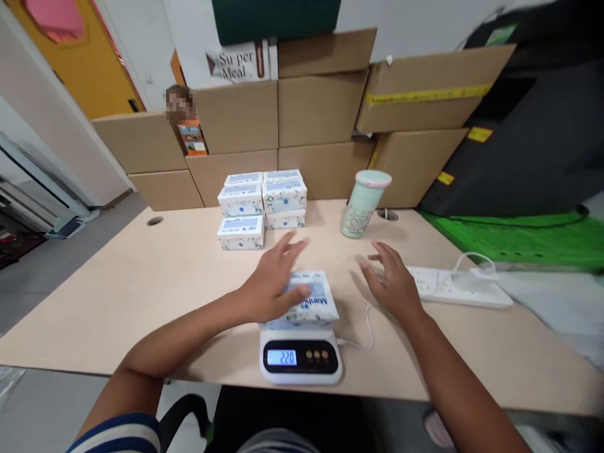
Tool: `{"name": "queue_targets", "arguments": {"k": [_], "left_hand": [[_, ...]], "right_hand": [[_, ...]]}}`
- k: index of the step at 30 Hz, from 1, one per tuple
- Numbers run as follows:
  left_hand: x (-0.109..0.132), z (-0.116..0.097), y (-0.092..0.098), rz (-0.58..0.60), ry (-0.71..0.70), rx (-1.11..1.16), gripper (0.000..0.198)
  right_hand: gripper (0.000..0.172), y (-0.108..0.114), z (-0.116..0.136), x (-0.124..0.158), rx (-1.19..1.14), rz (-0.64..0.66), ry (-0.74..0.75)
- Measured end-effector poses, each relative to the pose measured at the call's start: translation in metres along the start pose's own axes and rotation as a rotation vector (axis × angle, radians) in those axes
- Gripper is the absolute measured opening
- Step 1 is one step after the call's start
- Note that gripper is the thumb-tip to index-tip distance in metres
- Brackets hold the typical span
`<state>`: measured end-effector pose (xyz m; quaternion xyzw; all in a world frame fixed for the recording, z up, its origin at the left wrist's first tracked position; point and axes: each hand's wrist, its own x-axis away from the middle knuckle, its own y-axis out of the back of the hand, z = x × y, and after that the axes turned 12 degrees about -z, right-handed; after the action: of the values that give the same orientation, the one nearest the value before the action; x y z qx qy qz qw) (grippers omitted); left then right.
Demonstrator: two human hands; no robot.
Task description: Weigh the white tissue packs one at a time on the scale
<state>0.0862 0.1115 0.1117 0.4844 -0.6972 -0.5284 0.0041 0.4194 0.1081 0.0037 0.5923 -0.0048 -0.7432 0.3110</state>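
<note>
A pack of tissues (pixel 321 299) with blue print lies on a white digital scale (pixel 302 371), whose lit display reads 220. My left hand (pixel 276 283) is over the pack's left side, fingers apart and slightly blurred; I cannot tell whether it touches the wrapper. To the right of the pack, my right hand (pixel 389 280) hovers with its fingers spread and holds nothing. Beyond my left hand, several more tissue packs (pixel 240 233) are stacked in two columns near the back of the table.
On the table (pixel 117 302), a pale green tumbler (pixel 363 204) with a pink rim stands at the back right. A white power strip (pixel 457 287) lies beyond my right hand. The scale's white cable (pixel 370 327) curls beside it. Stacked cardboard boxes (pixel 240 119) line the back edge.
</note>
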Motion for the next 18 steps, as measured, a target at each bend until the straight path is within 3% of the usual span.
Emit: {"name": "queue_targets", "arguments": {"k": [3,4,5,8,10,14,18], "left_hand": [[0.013,0.072,0.005,-0.498,0.203,0.042,0.07],[0.014,0.098,0.007,-0.613,0.282,-0.041,0.077],[0.014,0.122,0.008,-0.645,0.345,-0.173,0.093],[0.01,0.177,0.015,-0.51,0.509,-0.416,0.114],[0.009,0.195,0.02,-0.381,0.629,-0.396,0.118],[0.011,0.202,0.024,-0.214,0.679,-0.336,0.111],[0.01,0.203,0.023,-0.216,0.639,-0.387,0.106]], "right_hand": [[0.054,-0.002,0.001,0.001,-0.002,0.015,-0.024],[0.054,-0.003,0.002,0.001,-0.003,0.02,-0.022],[0.053,-0.003,0.002,0.001,-0.001,0.02,-0.017],[0.053,-0.003,0.004,0.001,0.006,0.016,0.017],[0.053,-0.002,0.004,0.001,0.005,0.022,0.041],[0.053,0.001,0.001,-0.002,0.006,0.02,0.048],[0.055,0.009,-0.001,-0.005,0.03,-0.013,0.007]]}}
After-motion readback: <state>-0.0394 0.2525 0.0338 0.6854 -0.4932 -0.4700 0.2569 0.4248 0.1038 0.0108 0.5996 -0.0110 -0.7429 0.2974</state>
